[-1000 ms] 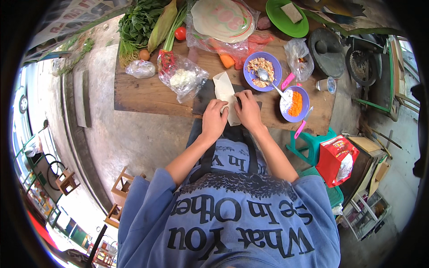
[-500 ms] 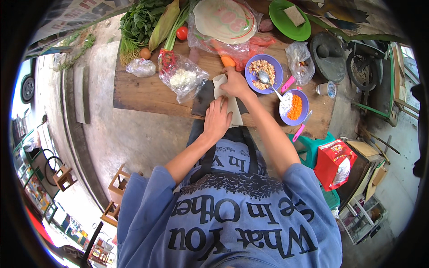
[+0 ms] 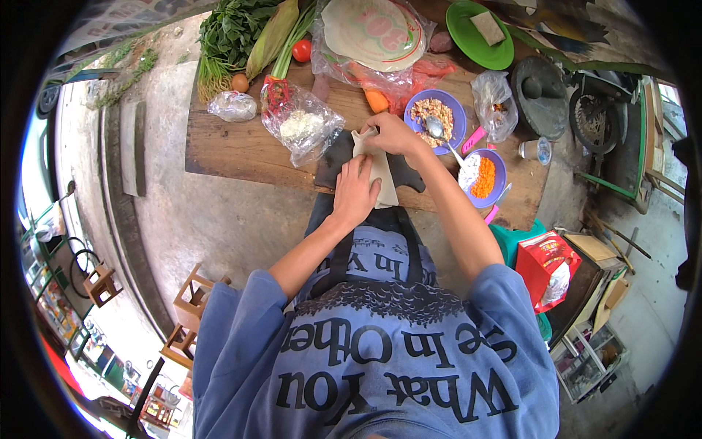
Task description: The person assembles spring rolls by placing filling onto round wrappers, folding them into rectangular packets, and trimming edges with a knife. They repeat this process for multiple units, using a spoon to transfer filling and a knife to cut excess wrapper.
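A pale, folded strip of thin wrapper sheet lies lengthwise on a dark board at the table's near edge. My left hand rests on the strip's left side, its fingers stretched out flat. At the far end, my right hand pinches the strip, whose edge there stands slightly raised; its fingertips are partly hidden. To the right is a purple bowl of chopped filling with a spoon in it. Closer to me, a second purple bowl holds orange shreds and something white.
Behind my hands are a carrot and round sheets in plastic. Left of the board lies a bag of white food; greens, corn and a tomato sit beyond. A stone mortar and green plate stand right.
My right hand has shifted slightly, and the strip's far end is now lifted and curled beside its fingers. My left hand stays almost in place on the strip.
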Demonstrator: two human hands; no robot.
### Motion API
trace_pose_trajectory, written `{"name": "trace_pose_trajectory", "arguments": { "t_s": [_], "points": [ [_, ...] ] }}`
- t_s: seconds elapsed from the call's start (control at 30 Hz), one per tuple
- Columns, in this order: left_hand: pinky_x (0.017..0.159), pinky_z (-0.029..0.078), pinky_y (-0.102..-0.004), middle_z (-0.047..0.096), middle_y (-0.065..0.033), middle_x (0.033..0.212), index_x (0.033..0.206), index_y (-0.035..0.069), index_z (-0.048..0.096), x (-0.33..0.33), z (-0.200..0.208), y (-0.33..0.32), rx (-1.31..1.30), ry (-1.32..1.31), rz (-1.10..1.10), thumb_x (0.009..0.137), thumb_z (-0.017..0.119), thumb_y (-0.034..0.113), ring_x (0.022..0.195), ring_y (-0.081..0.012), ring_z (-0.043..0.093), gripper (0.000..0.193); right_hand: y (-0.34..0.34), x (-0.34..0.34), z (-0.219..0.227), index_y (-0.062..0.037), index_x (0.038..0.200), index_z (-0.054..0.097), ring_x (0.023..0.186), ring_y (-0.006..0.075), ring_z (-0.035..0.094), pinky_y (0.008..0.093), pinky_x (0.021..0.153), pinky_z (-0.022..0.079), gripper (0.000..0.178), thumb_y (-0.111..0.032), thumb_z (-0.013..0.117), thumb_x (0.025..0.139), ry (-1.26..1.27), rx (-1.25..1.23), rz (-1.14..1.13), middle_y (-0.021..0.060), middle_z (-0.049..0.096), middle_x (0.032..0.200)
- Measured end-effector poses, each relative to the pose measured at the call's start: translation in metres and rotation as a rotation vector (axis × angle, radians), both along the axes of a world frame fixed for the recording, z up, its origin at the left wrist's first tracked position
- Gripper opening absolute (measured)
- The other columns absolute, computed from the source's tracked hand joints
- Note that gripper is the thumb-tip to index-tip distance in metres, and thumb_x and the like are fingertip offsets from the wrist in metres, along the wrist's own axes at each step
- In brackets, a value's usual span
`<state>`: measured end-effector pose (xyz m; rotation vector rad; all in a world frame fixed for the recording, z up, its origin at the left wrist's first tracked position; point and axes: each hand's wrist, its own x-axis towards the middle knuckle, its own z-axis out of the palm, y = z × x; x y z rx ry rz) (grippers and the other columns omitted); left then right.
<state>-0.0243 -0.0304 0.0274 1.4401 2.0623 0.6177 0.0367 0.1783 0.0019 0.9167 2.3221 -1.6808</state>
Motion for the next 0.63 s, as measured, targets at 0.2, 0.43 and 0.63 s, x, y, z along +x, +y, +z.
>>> {"name": "trace_pose_trajectory", "arguments": {
  "t_s": [0.2, 0.43, 0.63],
  "points": [
    [0.105, 0.05, -0.0463, 0.058, -0.0214, 0.136, 0.141, -0.007, 0.061, -0.008, -0.011, 0.005, 0.054, -0.105, 0.084, 0.098, 0.069, 0.013, 0.126, -0.0398, 0.058, 0.048, -0.009, 0.016, 0.014, -0.0002, 0.099, 0.074, 0.091, 0.0331, 0.074, 0.0419, 0.083, 0.057, 0.023, -0.015, 0.075, 0.081, 0.122, 0.014, -0.048, 0.0184, 0.076, 0.095],
    [0.072, 0.061, -0.0337, 0.07, -0.0134, 0.101, 0.112, -0.003, 0.066, -0.024, -0.018, 0.021, 0.07, -0.43, 0.466, 0.086, 0.084, 0.001, 0.084, -0.02, 0.075, 0.033, -0.026, 0.034, 0.016, 0.0002, 0.107, 0.068, 0.1, 0.025, 0.073, 0.0378, 0.087, 0.056, 0.026, -0.008, 0.074, 0.083, 0.12, 0.029, -0.095, 0.012, 0.075, 0.103],
    [0.074, 0.06, -0.0312, 0.07, -0.0076, 0.095, 0.142, -0.001, 0.06, -0.056, -0.03, 0.034, -0.134, -0.46, 0.314, 0.084, 0.087, 0.005, 0.079, -0.0176, 0.073, 0.065, -0.043, 0.039, 0.008, -0.0032, 0.128, 0.063, 0.113, 0.037, 0.074, 0.0445, 0.098, 0.056, 0.044, -0.008, 0.072, 0.085, 0.167, -0.046, -0.304, 0.0217, 0.077, 0.114]
  ]
}}
